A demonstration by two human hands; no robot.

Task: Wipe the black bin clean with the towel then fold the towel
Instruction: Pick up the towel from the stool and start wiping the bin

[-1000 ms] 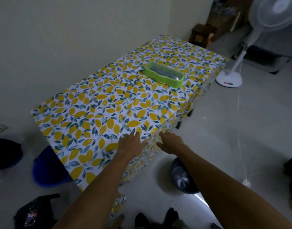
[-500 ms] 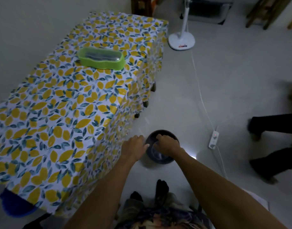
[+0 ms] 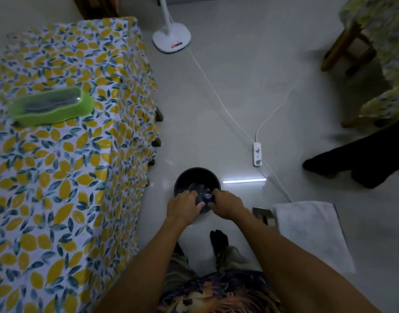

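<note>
Both hands grip the near rim of the black bin (image 3: 197, 177) on the floor — left hand (image 3: 182, 207), right hand (image 3: 228, 205) — likely to lift it; the towel (image 3: 307, 227) lies beside, untouched.

Bare forearms, no sleeves. Below left hand (image 3: 184, 208) and right hand (image 3: 228, 205): dark patterned shirt with orange print (image 3: 216, 292), olive trousers (image 3: 232, 258), black socks (image 3: 219, 239).

Open floor (image 3: 250, 86) is lying beyond the black bin (image 3: 195, 177), giving room to pass. The draped table (image 3: 117, 154) is crowding it on the left, a power strip (image 3: 257, 154) and white cable (image 3: 216, 91) are crossing the right, and a white towel (image 3: 311, 231) is lying near the right forearm.
</note>
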